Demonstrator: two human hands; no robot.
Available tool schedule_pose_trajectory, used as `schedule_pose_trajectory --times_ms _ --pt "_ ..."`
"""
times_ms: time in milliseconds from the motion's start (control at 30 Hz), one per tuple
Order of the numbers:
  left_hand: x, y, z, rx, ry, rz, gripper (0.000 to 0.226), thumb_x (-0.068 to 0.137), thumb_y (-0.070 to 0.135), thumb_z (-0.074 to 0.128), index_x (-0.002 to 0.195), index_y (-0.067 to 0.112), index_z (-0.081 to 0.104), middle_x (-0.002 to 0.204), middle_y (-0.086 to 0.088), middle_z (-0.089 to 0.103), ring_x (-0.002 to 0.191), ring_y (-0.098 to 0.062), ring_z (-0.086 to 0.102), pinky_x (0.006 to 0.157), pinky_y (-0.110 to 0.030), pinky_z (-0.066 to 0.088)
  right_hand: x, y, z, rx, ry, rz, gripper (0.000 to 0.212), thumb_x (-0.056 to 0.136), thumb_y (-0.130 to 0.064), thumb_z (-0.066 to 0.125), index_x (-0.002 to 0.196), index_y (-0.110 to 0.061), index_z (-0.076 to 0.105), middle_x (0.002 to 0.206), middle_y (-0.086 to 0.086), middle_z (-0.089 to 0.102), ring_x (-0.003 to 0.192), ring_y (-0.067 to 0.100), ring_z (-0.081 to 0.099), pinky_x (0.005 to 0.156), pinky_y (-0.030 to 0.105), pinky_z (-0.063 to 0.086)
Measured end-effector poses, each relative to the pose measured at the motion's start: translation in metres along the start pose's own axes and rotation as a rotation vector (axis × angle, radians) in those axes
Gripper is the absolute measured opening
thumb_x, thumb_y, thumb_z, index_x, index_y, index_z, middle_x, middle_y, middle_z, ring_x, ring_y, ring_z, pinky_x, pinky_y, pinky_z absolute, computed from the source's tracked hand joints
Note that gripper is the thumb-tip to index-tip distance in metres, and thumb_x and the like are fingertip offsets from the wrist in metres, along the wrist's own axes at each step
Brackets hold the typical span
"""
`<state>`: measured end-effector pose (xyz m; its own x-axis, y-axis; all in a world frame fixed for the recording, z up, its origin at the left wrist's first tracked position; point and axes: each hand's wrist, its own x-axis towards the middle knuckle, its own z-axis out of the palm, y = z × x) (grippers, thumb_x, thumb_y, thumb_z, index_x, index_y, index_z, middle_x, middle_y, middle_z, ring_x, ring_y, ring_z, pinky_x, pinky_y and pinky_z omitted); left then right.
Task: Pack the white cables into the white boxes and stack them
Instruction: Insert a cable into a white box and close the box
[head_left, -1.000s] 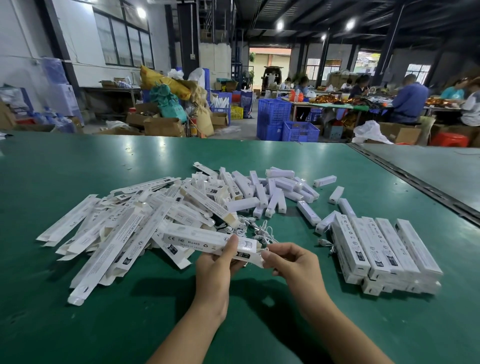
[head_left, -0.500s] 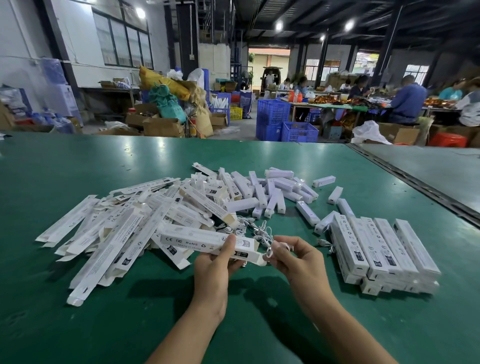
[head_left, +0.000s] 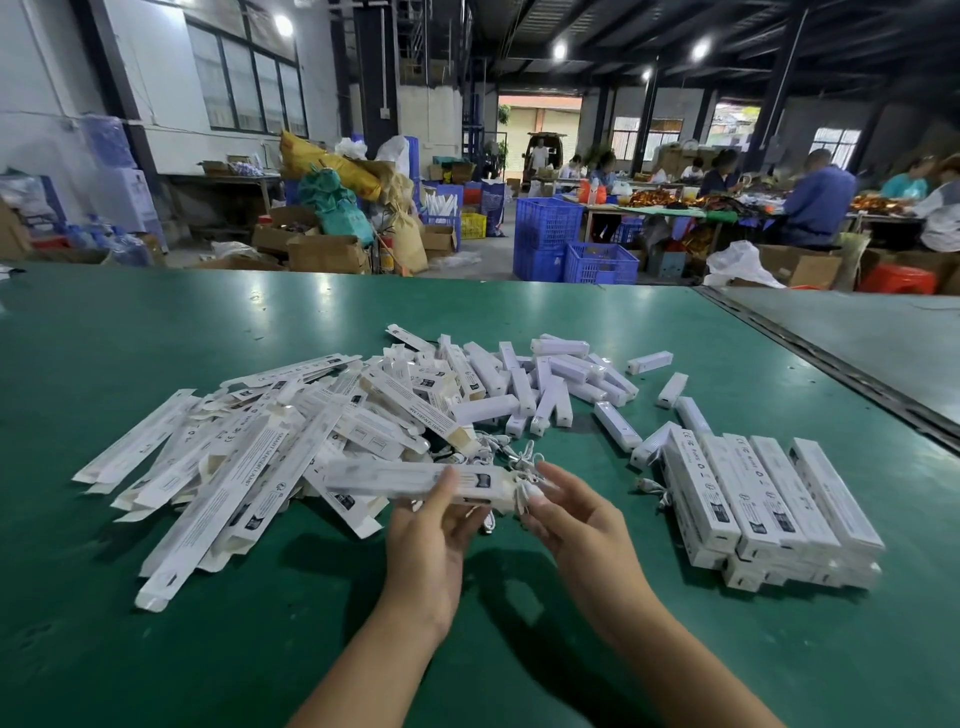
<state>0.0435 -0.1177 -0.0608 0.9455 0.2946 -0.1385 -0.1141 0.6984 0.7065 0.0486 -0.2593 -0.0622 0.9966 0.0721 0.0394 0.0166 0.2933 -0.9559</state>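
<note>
Though blurry, box (head_left: 384, 478) in left hand (head_left: 431, 540), cable (head_left: 521, 493) perhaps in right hand (head_left: 576, 514).

A factory packing hall: green worktables (head_left: 156, 364), blue crates (head_left: 545, 228), cardboard cartons (head_left: 327, 253), seated workers (head_left: 818, 200)

Two hands: left hand (head_left: 431, 535), right hand (head_left: 576, 514). Held box (head_left: 395, 475): one. Packed stack (head_left: 779, 499): two layers, about five boxes on top. Flat cartons (head_left: 234, 457) and loose white units (head_left: 524, 384): dozens, not countable. Cables (head_left: 498, 447): tangled, number unclear.

Flat boxes (head_left: 223, 467) heaped left on table (head_left: 156, 322), stacked boxes (head_left: 769, 499) right, cables (head_left: 498, 447) between
</note>
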Motion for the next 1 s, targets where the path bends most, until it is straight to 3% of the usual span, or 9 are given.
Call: schedule_pose_trajectory --times_ms 133,300,500,633,700,767,833,900,1000 --pt "0.004 0.015 -0.007 -0.311 -0.043 -0.141 0.017 0.082 0.019 0.064 0.094 0.008 0.068 0.085 -0.013 0.075 0.076 -0.024 0.073 0.069 -0.031 0.063 -0.002 -0.005 -0.002 -0.017 -0.017 -0.08 0.037 0.064 -0.027 0.082 0.1 -0.022 0.076 0.102 0.008 0.075 0.093 0.017 0.07 0.08 0.022 0.054" --pt "0.001 0.017 -0.008 -0.337 -0.088 -0.202 0.024 0.082 0.027 0.065 0.079 0.008 0.079 0.09 -0.014 0.075 0.073 -0.025 0.073 0.064 -0.031 0.061 -0.005 -0.009 0.001 -0.017 -0.018 -0.128 0.035 0.059 -0.023 0.084 0.092 -0.016 0.078 0.096 0.009 0.076 0.085 0.015 0.071 0.073 0.02 0.054" --pt "-0.001 0.018 -0.012 -0.422 -0.161 -0.232 0.03 0.085 0.026 0.06 0.106 0.005 0.066 0.106 -0.014 0.074 0.079 -0.027 0.072 0.063 -0.033 0.058 -0.009 -0.013 0.002 -0.026 -0.073 -0.125 0.039 0.055 -0.022 0.09 0.092 -0.018 0.079 0.093 0.008 0.076 0.081 0.011 0.069 0.072 0.018 0.053" --pt "-0.001 0.018 -0.014 -0.54 -0.172 -0.266 0.028 0.091 0.021 0.055 0.083 0.003 0.075 0.111 -0.02 0.071 0.085 -0.026 0.074 0.06 -0.031 0.058 -0.009 -0.011 0.006 0.002 -0.089 -0.118 0.029 0.061 -0.01 0.08 0.089 -0.018 0.08 0.096 0.01 0.076 0.087 0.012 0.068 0.074 0.019 0.052" --pt "0.0 0.019 -0.015 -0.574 -0.182 -0.268 0.025 0.092 0.02 0.055 0.099 0.0 0.068 0.118 -0.022 0.069 0.09 -0.027 0.073 0.064 -0.029 0.059 -0.007 -0.01 0.006 0.029 -0.082 -0.112 0.027 0.061 -0.008 0.078 0.086 -0.016 0.079 0.098 0.017 0.074 0.094 0.023 0.067 0.083 0.029 0.054" --pt "0.0 0.019 -0.015 -0.59 -0.196 -0.262 0.039 0.089 0.02 0.057 0.123 0.0 0.056 0.118 -0.023 0.069 0.089 -0.028 0.073 0.07 -0.026 0.059 -0.006 -0.009 0.004 0.093 -0.101 -0.095 0.026 0.059 -0.009 0.081 0.084 -0.014 0.078 0.095 0.019 0.072 0.103 0.036 0.066 0.096 0.041 0.05" --pt "0.001 0.018 -0.016 -0.601 -0.193 -0.248 0.048 0.088 0.02 0.057 0.132 0.003 0.05 0.119 -0.023 0.068 0.087 -0.028 0.073 0.07 -0.024 0.059 -0.006 -0.01 0.004 0.131 -0.132 -0.085 0.031 0.056 -0.015 0.085 0.086 -0.014 0.077 0.092 0.016 0.071 0.103 0.036 0.068 0.098 0.04 0.05" --pt "0.002 0.019 -0.015 -0.591 -0.214 -0.243 0.043 0.089 0.02 0.057 0.127 0.002 0.054 0.121 -0.023 0.068 0.087 -0.028 0.074 0.066 -0.026 0.061 -0.008 -0.011 0.003 0.105 -0.131 -0.085 0.036 0.055 -0.021 0.086 0.09 -0.016 0.077 0.093 0.014 0.07 0.098 0.03 0.069 0.095 0.037 0.051" --pt "0.004 0.018 -0.014 -0.467 -0.237 -0.239 0.031 0.09 0.024 0.056 0.097 0.001 0.075 0.119 -0.021 0.07 0.093 -0.029 0.074 0.065 -0.034 0.062 -0.01 -0.014 0.005 0.044 -0.145 -0.109 0.032 0.062 -0.016 0.089 0.093 -0.019 0.078 0.09 0.009 0.075 0.085 0.019 0.069 0.079 0.024 0.053"
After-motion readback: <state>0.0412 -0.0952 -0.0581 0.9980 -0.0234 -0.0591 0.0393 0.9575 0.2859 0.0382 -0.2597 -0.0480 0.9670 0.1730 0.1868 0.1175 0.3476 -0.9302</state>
